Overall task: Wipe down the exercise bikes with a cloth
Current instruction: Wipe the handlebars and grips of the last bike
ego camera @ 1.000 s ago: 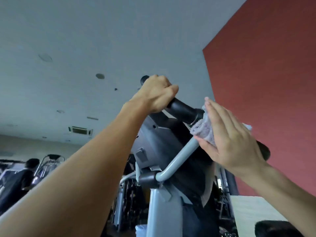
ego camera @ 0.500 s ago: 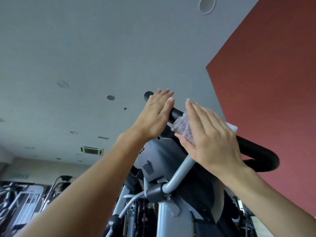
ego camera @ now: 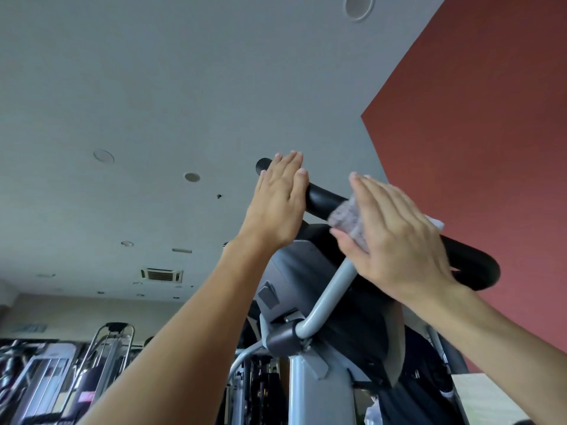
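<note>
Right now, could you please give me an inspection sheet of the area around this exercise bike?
Surface: black handlebar, partly bare.
Job's things: grey cloth against the handlebar.
Clutter: nothing seen.
Grippers: left hand flat, fingers straight, at the bar's end; right hand presses the cloth with straight fingers.
Cables: nothing seen.
Surroundings: red wall, grey ceiling, other gym machines behind.

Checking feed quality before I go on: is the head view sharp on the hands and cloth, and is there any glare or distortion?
Head view: left hand, right hand and cloth are fairly sharp, with slight softness at the fingertips; light is even and dim, no glare on the black handlebar; the wide angle stretches both forearms; background machines are dark and soft.
</note>
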### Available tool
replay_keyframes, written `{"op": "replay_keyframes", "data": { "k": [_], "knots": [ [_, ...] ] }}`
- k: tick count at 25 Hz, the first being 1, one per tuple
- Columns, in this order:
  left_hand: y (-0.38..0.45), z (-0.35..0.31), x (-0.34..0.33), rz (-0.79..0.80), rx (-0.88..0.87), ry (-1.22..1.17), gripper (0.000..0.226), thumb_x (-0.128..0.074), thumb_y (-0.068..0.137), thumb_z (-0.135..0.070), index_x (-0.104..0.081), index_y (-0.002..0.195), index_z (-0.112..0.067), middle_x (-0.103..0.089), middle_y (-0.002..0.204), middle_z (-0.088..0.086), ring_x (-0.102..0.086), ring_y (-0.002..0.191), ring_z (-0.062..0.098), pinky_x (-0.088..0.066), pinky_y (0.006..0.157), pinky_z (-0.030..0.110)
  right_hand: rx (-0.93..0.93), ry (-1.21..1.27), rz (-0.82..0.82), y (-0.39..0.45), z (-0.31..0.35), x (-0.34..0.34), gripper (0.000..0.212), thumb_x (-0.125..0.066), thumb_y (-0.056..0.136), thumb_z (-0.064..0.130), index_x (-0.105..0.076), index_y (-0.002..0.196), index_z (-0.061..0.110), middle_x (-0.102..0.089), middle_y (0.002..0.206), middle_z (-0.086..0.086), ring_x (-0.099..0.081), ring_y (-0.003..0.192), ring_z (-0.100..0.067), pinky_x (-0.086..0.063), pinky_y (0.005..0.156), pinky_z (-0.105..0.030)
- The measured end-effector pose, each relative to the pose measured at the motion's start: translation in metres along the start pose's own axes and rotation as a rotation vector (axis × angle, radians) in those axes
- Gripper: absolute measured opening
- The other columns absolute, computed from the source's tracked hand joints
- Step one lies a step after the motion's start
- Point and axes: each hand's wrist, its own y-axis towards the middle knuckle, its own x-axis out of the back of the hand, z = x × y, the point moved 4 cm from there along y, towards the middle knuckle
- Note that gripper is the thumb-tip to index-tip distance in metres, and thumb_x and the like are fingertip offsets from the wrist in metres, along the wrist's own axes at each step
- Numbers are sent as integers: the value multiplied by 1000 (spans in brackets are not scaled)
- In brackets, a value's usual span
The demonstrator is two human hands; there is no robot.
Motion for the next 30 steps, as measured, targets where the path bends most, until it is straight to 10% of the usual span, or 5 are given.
{"op": "replay_keyframes", "data": {
  "k": [24, 30],
  "knots": [
    [1, -5, 7, 40, 113, 295, 56, -11, 111, -40, -19, 163, -22, -19, 169, -9, -11, 155, 7, -5, 128, 44, -161, 157, -83, -1, -6, -2, 59, -51, 98, 49, -59, 136, 4, -70, 122, -9, -66, 106, -30, -49, 92, -39],
    [-10, -35, 2, -172, 7, 454, 42, -23, 112, -30, -59, 129, -19, -58, 139, -2, -49, 129, 21, -24, 109, 32, 6, 168, -67, -23, -40, 1, 68, -49, 101, 57, -53, 143, 4, -63, 138, -8, -63, 119, -24, -49, 97, -33]
  ]
}}
